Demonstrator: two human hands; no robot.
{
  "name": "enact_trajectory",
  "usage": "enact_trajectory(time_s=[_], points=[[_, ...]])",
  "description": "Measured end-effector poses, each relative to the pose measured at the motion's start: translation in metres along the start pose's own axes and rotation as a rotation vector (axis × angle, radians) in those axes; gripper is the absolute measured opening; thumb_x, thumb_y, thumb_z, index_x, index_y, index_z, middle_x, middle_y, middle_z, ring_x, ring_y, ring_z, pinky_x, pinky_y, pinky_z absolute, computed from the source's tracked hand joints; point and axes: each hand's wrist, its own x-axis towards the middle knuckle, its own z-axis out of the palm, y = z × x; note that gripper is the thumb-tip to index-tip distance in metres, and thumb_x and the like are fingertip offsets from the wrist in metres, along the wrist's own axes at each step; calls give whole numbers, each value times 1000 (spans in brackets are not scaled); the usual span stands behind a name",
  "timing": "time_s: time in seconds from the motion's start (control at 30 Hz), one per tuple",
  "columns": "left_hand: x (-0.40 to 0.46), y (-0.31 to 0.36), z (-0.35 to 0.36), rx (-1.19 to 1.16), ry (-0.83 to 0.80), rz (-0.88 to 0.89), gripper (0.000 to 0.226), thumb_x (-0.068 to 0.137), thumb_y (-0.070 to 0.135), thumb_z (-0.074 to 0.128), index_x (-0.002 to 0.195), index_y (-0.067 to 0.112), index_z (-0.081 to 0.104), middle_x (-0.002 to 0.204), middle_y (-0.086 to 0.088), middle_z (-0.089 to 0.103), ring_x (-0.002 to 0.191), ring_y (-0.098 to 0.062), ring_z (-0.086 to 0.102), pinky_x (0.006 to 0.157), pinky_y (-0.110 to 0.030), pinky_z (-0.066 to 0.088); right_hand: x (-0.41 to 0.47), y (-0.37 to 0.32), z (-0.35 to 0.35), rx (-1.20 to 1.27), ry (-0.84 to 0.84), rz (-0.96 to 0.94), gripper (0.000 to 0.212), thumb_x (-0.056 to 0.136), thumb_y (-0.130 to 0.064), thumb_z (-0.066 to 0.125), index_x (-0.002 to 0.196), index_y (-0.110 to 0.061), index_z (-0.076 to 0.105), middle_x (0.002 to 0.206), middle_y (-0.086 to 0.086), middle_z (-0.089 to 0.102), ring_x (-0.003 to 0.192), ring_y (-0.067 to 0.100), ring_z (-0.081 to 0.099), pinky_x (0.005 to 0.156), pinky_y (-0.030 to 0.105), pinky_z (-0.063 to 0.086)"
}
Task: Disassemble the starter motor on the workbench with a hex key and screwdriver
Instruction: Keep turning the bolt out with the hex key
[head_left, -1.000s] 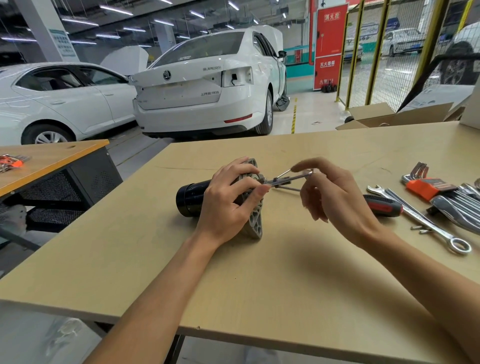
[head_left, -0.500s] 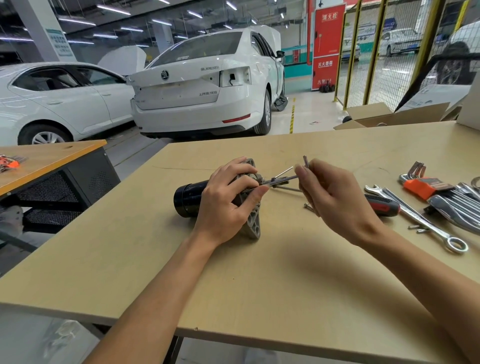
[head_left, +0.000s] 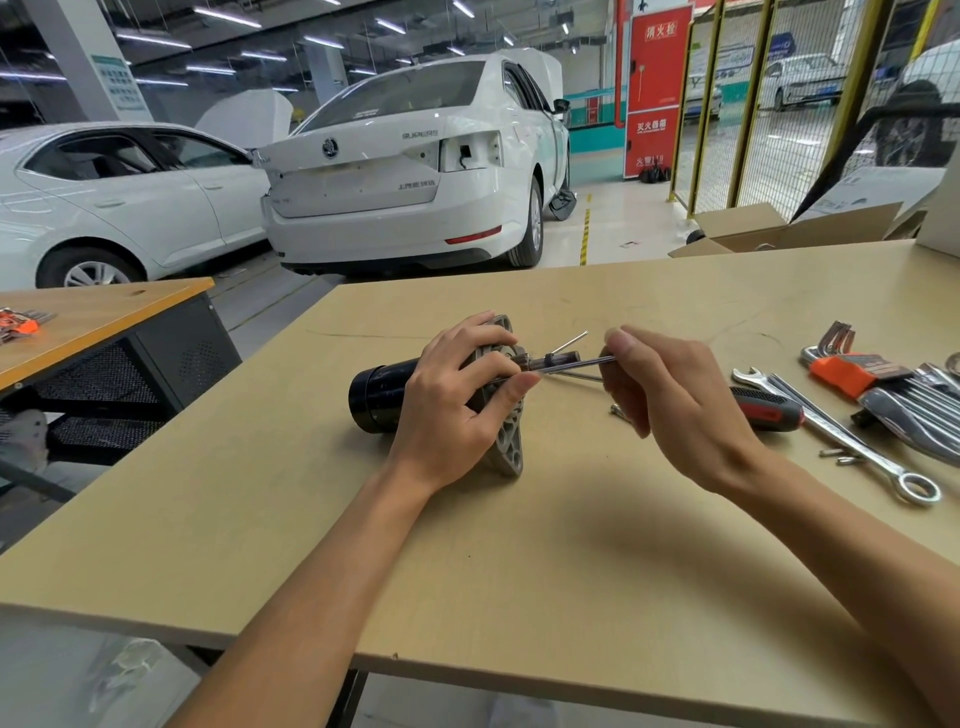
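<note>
Right hand (head_left: 670, 410): pinches the far end of the hex key (head_left: 566, 365) between thumb and fingertips, other fingers loosely curled.
Hex key: long arm runs roughly level, pointing left into the motor's flange face; short arm hidden behind the fingers.
Left hand (head_left: 457, 410): wraps over the motor (head_left: 379, 397) at the flange, thumb near the key's tip, steadying the body.
Motor: lies on its side on the bench (head_left: 519, 571), black can to the left, grey flange (head_left: 506, 441) to the right, long axis nearly in line with the key.
Key relation: fastener lies left of the right hand's pinch, along the key's axis; right hand nearer the turning end, left nearer the seat.
Next, likely: twisting the key about that axis while the left hand resists.
Screwdriver (head_left: 769, 410): idle behind the right hand.
Spanner (head_left: 841, 441), key set (head_left: 852, 371): well right, apart.
</note>
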Motion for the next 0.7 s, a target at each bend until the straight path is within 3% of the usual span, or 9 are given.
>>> enact_trajectory(time_s=[0.23,0.33,0.43,0.57,0.7], points=[[0,0,0,-4,4,-3,29,92,32,62,82,6,72,110,-6,68,125,-25,56,100,-52,46,1,-3,2,242,0,155,53,104,-41,39,62,-10,49,47,1,44,42,14,40,42,15,32],[1,0,1,0,8,5,29,92,32,62,81,6,71,109,-5,68,124,-25,57,99,-52,46,1,-2,1,266,-12,144,37,94,-29,43,63,-10,52,46,4,43,41,17,39,43,15,31],[1,0,0,-1,7,0,28,93,31,63,82,6,70,108,-5,68,124,-25,57,98,-52,47,1,1,2,255,-13,113,23,84,-14,39,71,-10,57,47,2,47,41,14,40,43,19,32],[0,-1,0,6,-13,17,27,92,31,63,83,7,71,109,-5,68,125,-25,56,98,-53,47,1,6,5,205,9,100,33,89,-10,38,73,-22,64,53,-4,52,42,14,42,50,36,36],[1,-1,-2,-29,-26,-11,38,96,42,57,83,9,72,111,-3,68,126,-24,55,100,-53,46,0,8,6,167,12,108,34,90,-13,37,74,-26,65,58,-5,54,41,12,42,51,33,36]])
